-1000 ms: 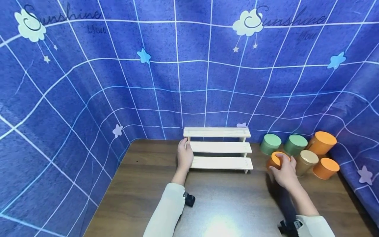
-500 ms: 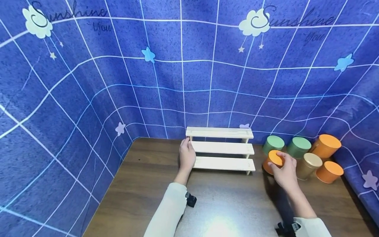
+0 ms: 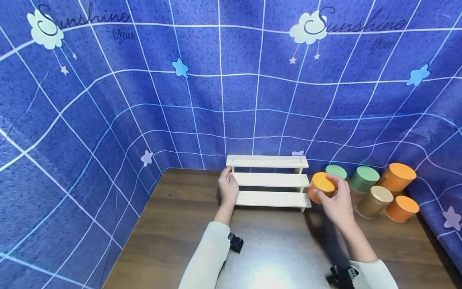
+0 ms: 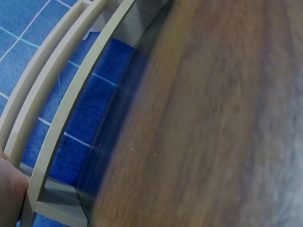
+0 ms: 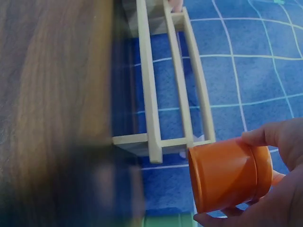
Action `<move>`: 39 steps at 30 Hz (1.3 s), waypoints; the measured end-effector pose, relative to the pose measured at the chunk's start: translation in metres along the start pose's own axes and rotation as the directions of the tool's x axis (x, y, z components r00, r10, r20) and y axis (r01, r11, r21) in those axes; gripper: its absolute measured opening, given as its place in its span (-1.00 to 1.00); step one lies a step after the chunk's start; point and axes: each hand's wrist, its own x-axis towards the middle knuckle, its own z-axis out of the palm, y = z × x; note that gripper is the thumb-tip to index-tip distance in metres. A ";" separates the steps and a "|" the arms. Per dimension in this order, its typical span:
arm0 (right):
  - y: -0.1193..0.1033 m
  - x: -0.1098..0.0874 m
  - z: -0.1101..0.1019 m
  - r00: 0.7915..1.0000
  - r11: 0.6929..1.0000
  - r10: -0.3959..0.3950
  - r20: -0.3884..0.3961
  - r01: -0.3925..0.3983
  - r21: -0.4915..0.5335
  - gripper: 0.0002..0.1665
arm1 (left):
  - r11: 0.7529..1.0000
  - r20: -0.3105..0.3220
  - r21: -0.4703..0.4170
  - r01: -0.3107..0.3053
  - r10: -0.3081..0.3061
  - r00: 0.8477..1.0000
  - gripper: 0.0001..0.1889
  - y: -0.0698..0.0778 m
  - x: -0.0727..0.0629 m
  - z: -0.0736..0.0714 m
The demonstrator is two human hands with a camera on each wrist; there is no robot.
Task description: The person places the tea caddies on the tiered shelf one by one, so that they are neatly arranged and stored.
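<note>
A three-tier wooden display shelf [image 3: 268, 179] stands on the table against the blue cloth. At its left end my left hand [image 3: 228, 188] holds the side, fingertips by the upper post. In the left wrist view only part of this hand [image 4: 10, 191] shows beside the planks. My right hand [image 3: 338, 200] grips an orange canister [image 3: 322, 184] near its lid, thumb on one side and fingers on the other. The canister is just off the shelf's right end. The right wrist view shows the canister [image 5: 225, 175] raised off the table, overlapping the shelf's end.
To the right stand two green canisters [image 3: 365, 179], a gold canister [image 3: 374, 202] and two more orange canisters [image 3: 402, 209]. A blue grid-patterned cloth [image 3: 238, 92] hangs behind and at both sides of the brown wooden table [image 3: 180, 224].
My right hand has lifted the orange canister from beside the gold one and carried it left, close to the shelf. The left hand has stayed at the shelf's side. The view has shifted slightly.
</note>
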 end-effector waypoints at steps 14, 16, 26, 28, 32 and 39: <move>-0.029 0.006 0.014 0.998 0.980 -0.048 0.048 0.038 0.194 -0.22 | 1.000 -0.010 0.004 0.001 -0.001 1.000 -0.61 -0.006 0.001 0.005; -0.033 0.006 0.021 0.995 0.972 -0.073 0.074 0.055 0.228 -0.24 | 1.000 -0.017 0.009 -0.007 0.007 1.000 -0.61 -0.009 -0.001 0.006; -0.054 0.010 0.061 0.975 0.948 -0.136 0.173 0.077 0.310 -0.29 | 0.999 -0.028 0.034 -0.040 0.041 0.999 -0.65 -0.014 -0.007 0.003; -0.059 0.011 0.069 0.973 0.944 -0.144 0.181 0.080 0.321 -0.27 | 0.998 -0.030 0.040 -0.042 0.043 0.999 -0.62 -0.014 -0.007 0.003; -0.068 0.010 0.087 0.972 0.942 -0.141 0.186 0.074 0.326 -0.22 | 0.998 -0.023 0.053 -0.034 0.035 0.999 -0.46 -0.013 -0.007 0.003; -0.089 0.012 0.115 0.961 0.913 -0.216 0.172 0.137 0.385 -0.22 | 0.996 -0.023 0.070 -0.055 0.057 0.998 -0.35 -0.010 -0.004 0.001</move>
